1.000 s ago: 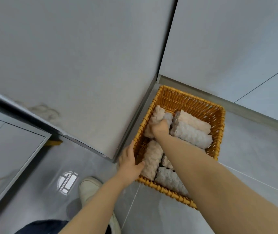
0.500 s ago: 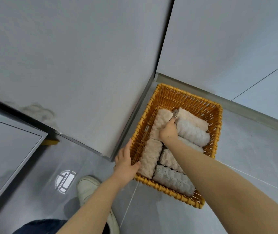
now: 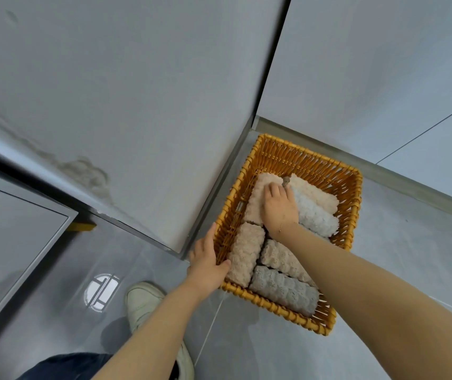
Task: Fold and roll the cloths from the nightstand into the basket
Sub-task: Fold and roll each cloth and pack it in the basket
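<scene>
Wicker basket (image 3: 305, 156) sat on grey floor, packed with soft, light rolled cloths (image 3: 283, 290). At its near-left rim, the left hand (image 3: 205, 266) gripped; inside, the right hand (image 3: 279, 205) pressed flat on a peach roll (image 3: 255, 204), best held mid-roll.

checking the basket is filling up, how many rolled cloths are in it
6 show: peach far left under the right hand, cream and white far right, peach near left, beige middle, grey nearest. The arm may hide more.

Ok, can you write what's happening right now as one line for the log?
stage: settling roll | left hand: holds basket rim | right hand: presses peach roll | basket: rolls inside
</scene>
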Motion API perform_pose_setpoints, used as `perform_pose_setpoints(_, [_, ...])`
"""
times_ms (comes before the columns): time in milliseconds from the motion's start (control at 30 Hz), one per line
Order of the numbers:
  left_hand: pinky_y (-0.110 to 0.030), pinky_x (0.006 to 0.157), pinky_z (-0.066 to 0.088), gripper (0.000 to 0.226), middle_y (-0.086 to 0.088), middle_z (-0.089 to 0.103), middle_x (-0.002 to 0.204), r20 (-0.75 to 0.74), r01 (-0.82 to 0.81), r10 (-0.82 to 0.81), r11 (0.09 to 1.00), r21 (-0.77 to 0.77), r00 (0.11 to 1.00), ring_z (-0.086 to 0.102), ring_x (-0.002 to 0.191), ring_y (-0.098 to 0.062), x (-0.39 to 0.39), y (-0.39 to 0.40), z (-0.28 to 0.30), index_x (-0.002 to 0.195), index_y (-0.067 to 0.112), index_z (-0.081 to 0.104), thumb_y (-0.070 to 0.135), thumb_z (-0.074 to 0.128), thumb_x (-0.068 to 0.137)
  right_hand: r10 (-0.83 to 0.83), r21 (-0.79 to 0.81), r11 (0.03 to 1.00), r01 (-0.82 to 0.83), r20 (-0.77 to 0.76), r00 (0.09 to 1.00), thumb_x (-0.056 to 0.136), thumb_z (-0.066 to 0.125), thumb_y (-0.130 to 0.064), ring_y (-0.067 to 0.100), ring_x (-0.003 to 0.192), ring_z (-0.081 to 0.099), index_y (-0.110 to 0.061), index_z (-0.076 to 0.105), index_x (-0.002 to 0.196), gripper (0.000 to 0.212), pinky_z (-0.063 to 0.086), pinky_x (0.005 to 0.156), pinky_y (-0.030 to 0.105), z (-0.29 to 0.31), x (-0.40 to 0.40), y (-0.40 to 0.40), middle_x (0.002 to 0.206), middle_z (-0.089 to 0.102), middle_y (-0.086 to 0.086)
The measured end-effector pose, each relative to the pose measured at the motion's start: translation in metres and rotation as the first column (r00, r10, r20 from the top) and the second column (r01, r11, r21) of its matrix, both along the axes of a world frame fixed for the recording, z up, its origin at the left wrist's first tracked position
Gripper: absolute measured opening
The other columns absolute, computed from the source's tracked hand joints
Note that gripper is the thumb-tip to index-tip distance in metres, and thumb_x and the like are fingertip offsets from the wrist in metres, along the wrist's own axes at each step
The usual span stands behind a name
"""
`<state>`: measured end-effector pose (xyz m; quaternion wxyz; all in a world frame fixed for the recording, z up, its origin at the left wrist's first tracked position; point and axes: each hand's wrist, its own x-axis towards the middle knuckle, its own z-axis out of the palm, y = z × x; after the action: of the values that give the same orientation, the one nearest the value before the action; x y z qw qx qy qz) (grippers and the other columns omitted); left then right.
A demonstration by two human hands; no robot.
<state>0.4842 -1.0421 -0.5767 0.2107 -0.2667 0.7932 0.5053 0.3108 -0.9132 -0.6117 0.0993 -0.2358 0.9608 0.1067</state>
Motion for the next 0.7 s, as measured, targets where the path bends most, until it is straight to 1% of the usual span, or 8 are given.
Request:
perform_pose_setpoints(33, [-0.043, 0.114, 0.017, 0.088, -0.001, 0.020, 0.147, -0.001, 0.001, -0.001, 1.000, -0.001, 1.000, 0.017, 0.137, -0.025, 0.000, 0.000, 0.000, 0.145, 0.047, -0.009, 0.024, 0.057, 0.092, 0.006, 0.062, 0.998, -0.008, 0.033, 0.999, 0.094, 0.040, -0.016, 0.030, 0.143, 0.015, -0.001, 0.011, 0.150, 0.065, -0.001, 0.119, 0.041, -0.002, 0.001, 0.004, 0.154, 0.019, 0.016])
perform_pose_setpoints(100, [-0.043, 0.114, 0.017, 0.087, -0.002, 0.020, 0.147, 0.004, 0.002, -0.002, 1.000, 0.001, 1.000, 0.017, 0.138, -0.025, 0.001, 0.000, 0.000, 0.146, 0.046, -0.008, 0.024, 0.057, 0.092, 0.015, 0.212, 0.977, -0.032, 0.084, 0.996, 0.096, 0.036, -0.014, 0.028, 0.147, -0.002, 0.000, -0.008, 0.149, 0.071, -0.011, 0.116, 0.041, -0.004, 0.003, 0.012, 0.159, -0.003, 0.016])
perform_pose_setpoints(167, [-0.043, 0.114, 0.017, 0.087, -0.003, 0.020, 0.147, 0.006, 0.004, -0.004, 1.000, 0.005, 1.000, 0.016, 0.138, -0.025, 0.001, -0.001, 0.001, 0.146, 0.045, -0.008, 0.024, 0.057, 0.092, 0.023, 0.265, 0.963, -0.051, 0.109, 0.994, 0.095, 0.034, -0.011, 0.027, 0.147, -0.008, 0.000, -0.016, 0.147, 0.072, -0.015, 0.114, 0.042, -0.004, 0.005, 0.017, 0.158, -0.011, 0.016])
perform_pose_setpoints(233, [-0.044, 0.115, 0.018, 0.087, -0.002, 0.020, 0.148, 0.009, 0.005, -0.005, 1.000, 0.010, 1.000, 0.017, 0.138, -0.024, 0.001, -0.001, 0.001, 0.146, 0.046, -0.008, 0.024, 0.057, 0.092, 0.020, 0.246, 0.968, -0.052, 0.131, 0.991, 0.096, 0.030, -0.010, 0.026, 0.147, -0.010, -0.001, -0.017, 0.147, 0.070, -0.016, 0.113, 0.041, -0.006, 0.007, 0.017, 0.158, -0.013, 0.014])
perform_pose_setpoints(400, [-0.046, 0.116, 0.020, 0.087, -0.003, 0.020, 0.148, 0.001, 0.003, -0.003, 0.999, 0.036, 1.000, 0.018, 0.138, -0.023, 0.001, -0.003, 0.003, 0.145, 0.047, -0.007, 0.022, 0.057, 0.092, 0.014, 0.108, 0.994, -0.030, 0.152, 0.988, 0.102, 0.017, -0.023, 0.022, 0.147, -0.009, -0.006, -0.014, 0.149, 0.059, -0.017, 0.113, 0.037, -0.011, 0.005, 0.016, 0.159, -0.012, 0.011])
perform_pose_setpoints(567, [-0.042, 0.117, 0.018, 0.081, -0.003, 0.019, 0.150, -0.028, -0.001, 0.001, 1.000, 0.005, 1.000, 0.017, 0.140, -0.022, 0.000, -0.001, 0.009, 0.149, 0.037, -0.002, 0.021, 0.055, 0.093, 0.083, -0.257, 0.964, -0.066, 0.057, 0.995, 0.100, 0.034, -0.027, 0.021, 0.147, 0.005, -0.009, 0.010, 0.152, 0.060, -0.009, 0.116, 0.034, 0.004, 0.008, 0.030, 0.160, 0.008, 0.008])
perform_pose_setpoints(633, [-0.042, 0.118, 0.017, 0.077, -0.002, 0.019, 0.151, -0.052, -0.012, 0.012, 1.000, -0.001, 0.999, 0.018, 0.140, -0.021, -0.003, -0.002, 0.012, 0.151, 0.032, 0.004, 0.019, 0.054, 0.093, 0.043, -0.340, 0.940, -0.023, 0.053, 0.998, 0.099, 0.038, -0.026, 0.022, 0.146, 0.011, -0.010, 0.018, 0.151, 0.058, -0.002, 0.118, 0.035, 0.010, 0.010, 0.038, 0.159, 0.014, 0.008])
perform_pose_setpoints(700, [-0.038, 0.118, 0.017, 0.073, -0.002, 0.019, 0.152, -0.072, -0.016, 0.016, 1.000, 0.007, 0.997, 0.019, 0.140, -0.019, -0.003, -0.004, 0.015, 0.151, 0.029, 0.009, 0.016, 0.053, 0.094, 0.007, -0.358, 0.934, 0.020, 0.072, 0.997, 0.099, 0.038, -0.026, 0.023, 0.146, 0.013, -0.011, 0.023, 0.150, 0.055, 0.003, 0.119, 0.036, 0.015, 0.015, 0.047, 0.158, 0.017, 0.008])
